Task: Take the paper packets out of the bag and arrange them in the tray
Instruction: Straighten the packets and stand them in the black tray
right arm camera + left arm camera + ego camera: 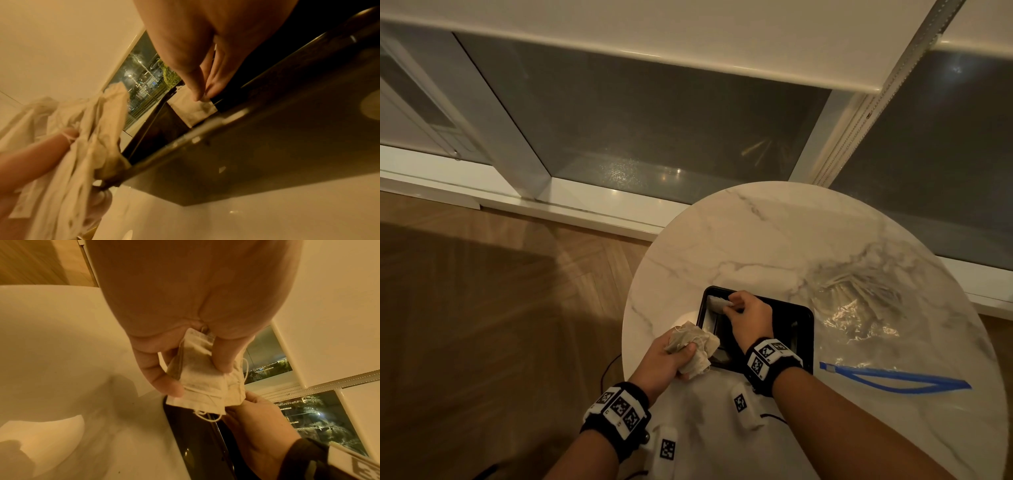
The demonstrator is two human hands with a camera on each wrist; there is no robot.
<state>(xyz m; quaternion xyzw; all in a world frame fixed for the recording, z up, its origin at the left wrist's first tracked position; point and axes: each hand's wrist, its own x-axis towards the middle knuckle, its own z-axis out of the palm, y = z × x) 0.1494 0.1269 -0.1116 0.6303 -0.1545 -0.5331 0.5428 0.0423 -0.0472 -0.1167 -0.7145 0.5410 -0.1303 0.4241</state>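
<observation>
On the round marble table [739, 233] sits a black tray [811, 335]. My left hand [681, 353] hovers at the tray's left edge and grips a crumpled bundle of paper packets [693, 344] with strings; in the left wrist view thumb and fingers clamp this bundle [202, 379]. My right hand [732, 306] reaches into the tray's far left part and pinches one packet [717, 303] by a corner. In the right wrist view that packet [192, 112] lies against the tray's wall [267, 129]. A clear plastic bag [859, 308] holding more packets lies right of the tray.
The bag's blue zip strip [893, 377] lies at the front right of the table. Bare marble stretches beyond the tray. A wood floor [482, 308] is to the left, and a window wall with a white sill [602, 202] stands behind the table.
</observation>
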